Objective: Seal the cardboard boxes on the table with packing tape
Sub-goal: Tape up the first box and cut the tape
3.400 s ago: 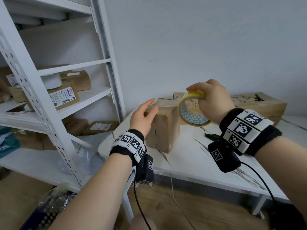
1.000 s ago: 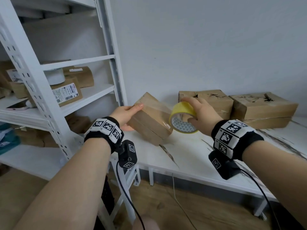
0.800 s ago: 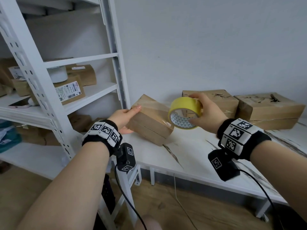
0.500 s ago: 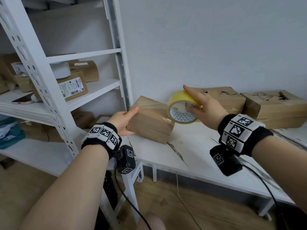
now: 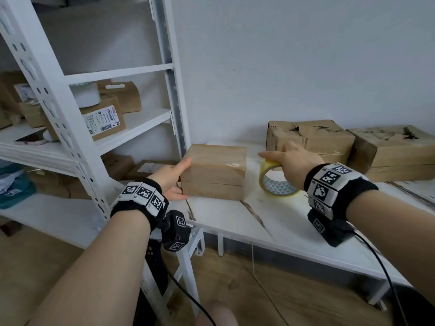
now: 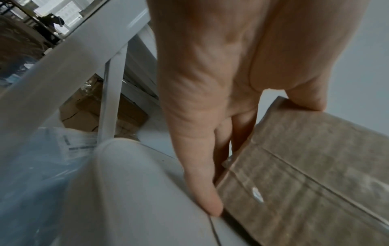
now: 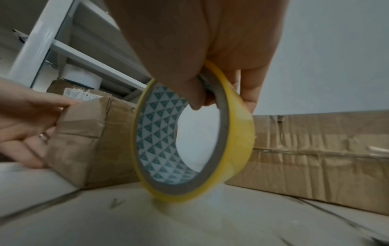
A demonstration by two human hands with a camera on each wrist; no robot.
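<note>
**Tape roll beside the box**

Right hand (image 5: 293, 158) pinches an upright yellow packing-tape roll (image 5: 277, 182) on the white bench (image 5: 247, 222), just right of the small brown cardboard box (image 5: 215, 174). Left hand (image 5: 173, 178) clasps the box's left end; its long axis runs left-right.

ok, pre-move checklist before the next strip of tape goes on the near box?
1. Small box flat on the table: ok.
2. Left hand steadying the box's left end, thumb on the top edge, fingers at the base: ok.
3. Tape roll held by right hand, thumb through the core: ok.
4. Roll's lower edge touching the table or just above it: cannot tell.
5. Free tape end located: cannot tell.
6. Other boxes clear of the small box: ok.
</note>
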